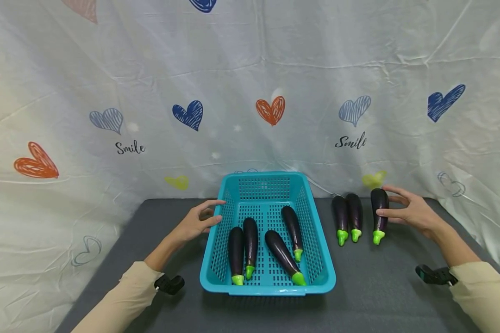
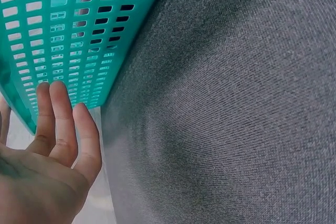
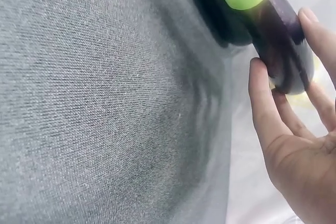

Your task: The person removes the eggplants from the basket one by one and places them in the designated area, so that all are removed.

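My right hand (image 1: 414, 213) holds a dark purple eggplant (image 1: 379, 210) with a green cap between thumb and fingers, at the basket's right. In the right wrist view the fingers lie along both sides of this eggplant (image 3: 283, 51); whether it touches the table I cannot tell. Two more eggplants (image 1: 340, 215) lie just left of it, side by side. My left hand (image 1: 196, 219) is at the left rim of a blue perforated basket (image 1: 268, 290), its fingers loosely bent beside the outer wall in the left wrist view. Several eggplants (image 1: 236, 252) lie inside the basket, green caps toward me.
A dark grey cloth (image 1: 379, 286) covers the table under the basket and eggplants. Behind the table hangs a pale curtain (image 1: 233, 69) printed with hearts. Each wrist wears a small black device (image 1: 169, 284).
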The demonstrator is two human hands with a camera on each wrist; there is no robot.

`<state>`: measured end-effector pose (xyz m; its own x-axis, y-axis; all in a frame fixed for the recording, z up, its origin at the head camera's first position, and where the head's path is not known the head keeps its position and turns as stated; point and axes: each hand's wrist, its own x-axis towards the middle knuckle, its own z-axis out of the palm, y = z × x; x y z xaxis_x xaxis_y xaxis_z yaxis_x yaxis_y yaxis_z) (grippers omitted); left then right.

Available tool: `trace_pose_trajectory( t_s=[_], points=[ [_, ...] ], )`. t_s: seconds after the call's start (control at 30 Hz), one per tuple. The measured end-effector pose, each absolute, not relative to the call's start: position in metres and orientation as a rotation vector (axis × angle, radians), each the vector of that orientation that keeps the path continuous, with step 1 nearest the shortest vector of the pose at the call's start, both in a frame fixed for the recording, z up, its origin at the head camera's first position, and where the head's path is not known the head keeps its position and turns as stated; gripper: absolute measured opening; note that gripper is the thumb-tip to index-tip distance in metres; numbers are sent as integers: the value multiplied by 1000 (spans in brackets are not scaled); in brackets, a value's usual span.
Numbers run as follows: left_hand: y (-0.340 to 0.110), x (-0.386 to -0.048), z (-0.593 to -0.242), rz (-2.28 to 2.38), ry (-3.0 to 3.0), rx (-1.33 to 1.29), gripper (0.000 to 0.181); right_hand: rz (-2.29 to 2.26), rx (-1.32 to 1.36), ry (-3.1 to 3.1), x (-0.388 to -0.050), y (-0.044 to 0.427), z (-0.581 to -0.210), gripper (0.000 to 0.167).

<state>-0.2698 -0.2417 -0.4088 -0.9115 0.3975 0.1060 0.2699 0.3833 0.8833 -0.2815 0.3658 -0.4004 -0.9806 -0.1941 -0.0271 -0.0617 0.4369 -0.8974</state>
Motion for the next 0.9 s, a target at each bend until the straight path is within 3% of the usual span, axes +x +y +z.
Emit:
trace_pose_trajectory(
  t_s=[0.9],
  points=[
    [-241,-272,-409,1571,2508,618,50,-1479,-183,2559,-318,364,-420,96]
  ],
)
